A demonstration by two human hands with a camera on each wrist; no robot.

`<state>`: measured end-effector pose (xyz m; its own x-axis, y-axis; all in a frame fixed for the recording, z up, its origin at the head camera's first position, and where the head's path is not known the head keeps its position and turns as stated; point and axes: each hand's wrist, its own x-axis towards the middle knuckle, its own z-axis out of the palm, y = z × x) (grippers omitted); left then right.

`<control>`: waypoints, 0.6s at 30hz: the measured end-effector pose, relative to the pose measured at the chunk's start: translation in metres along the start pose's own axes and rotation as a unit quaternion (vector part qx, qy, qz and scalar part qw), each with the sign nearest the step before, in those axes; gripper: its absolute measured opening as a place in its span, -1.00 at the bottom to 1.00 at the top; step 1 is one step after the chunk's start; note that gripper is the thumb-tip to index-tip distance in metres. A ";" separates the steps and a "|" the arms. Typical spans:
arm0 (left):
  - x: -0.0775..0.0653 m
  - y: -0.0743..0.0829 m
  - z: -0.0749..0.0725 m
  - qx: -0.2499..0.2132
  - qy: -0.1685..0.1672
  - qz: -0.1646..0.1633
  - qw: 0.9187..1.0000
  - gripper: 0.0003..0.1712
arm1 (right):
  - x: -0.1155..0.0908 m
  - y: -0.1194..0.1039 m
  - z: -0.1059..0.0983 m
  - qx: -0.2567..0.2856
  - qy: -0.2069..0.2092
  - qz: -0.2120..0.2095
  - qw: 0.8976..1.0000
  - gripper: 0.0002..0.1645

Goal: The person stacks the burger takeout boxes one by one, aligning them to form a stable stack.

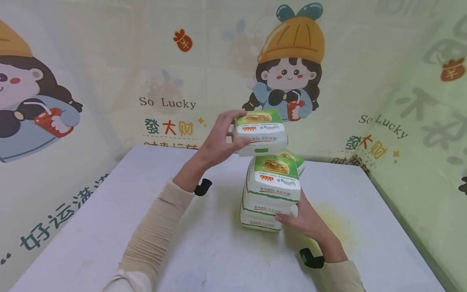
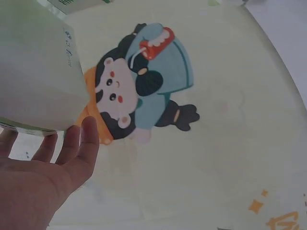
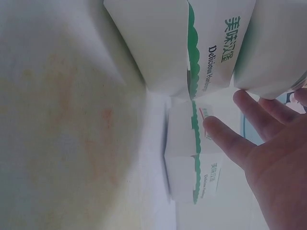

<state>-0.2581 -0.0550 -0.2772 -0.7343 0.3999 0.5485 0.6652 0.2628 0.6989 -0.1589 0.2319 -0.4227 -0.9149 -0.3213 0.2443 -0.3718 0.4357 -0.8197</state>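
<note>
A green-and-white hamburger box (image 1: 260, 129), printed with a burger picture, is gripped by my left hand (image 1: 222, 136) from its left side, up above a stack. Its plain white side (image 2: 38, 62) fills the upper left of the left wrist view, with the fingertips at its edge. The stack's top box (image 1: 276, 178) sits over other boxes (image 1: 260, 221) of the same kind. My right hand (image 1: 308, 217) holds the stack from the right, thumb across the front. In the right wrist view its fingers reach an upper box (image 3: 273, 48), beside a lower one (image 3: 148, 43).
Behind the stack, another green-topped box (image 1: 294, 159) shows partly. Further boxes (image 3: 182, 143) stand on the white table (image 1: 204, 243) in the right wrist view. A printed cloth (image 1: 219, 73) hangs around the table's back and sides. Yellowish stains (image 1: 335, 227) mark the tabletop at right.
</note>
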 end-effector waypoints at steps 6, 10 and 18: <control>-0.005 0.012 0.006 0.005 -0.024 0.017 1.000 -0.19 | 0.000 -0.001 0.001 0.000 0.002 0.000 1.000 0.07; -0.009 0.018 0.009 0.012 -0.041 0.023 0.999 -0.19 | 0.001 0.000 0.001 0.001 0.001 -0.004 1.000 0.08; -0.013 0.029 0.014 0.026 -0.069 0.027 0.997 -0.18 | 0.003 0.000 0.001 -0.002 -0.002 -0.014 1.000 0.13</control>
<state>-0.2279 -0.0400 -0.2705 -0.6744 0.5302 0.5139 0.7119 0.2822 0.6430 -0.1618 0.2302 -0.4221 -0.9040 -0.3357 0.2646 -0.3971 0.4308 -0.8104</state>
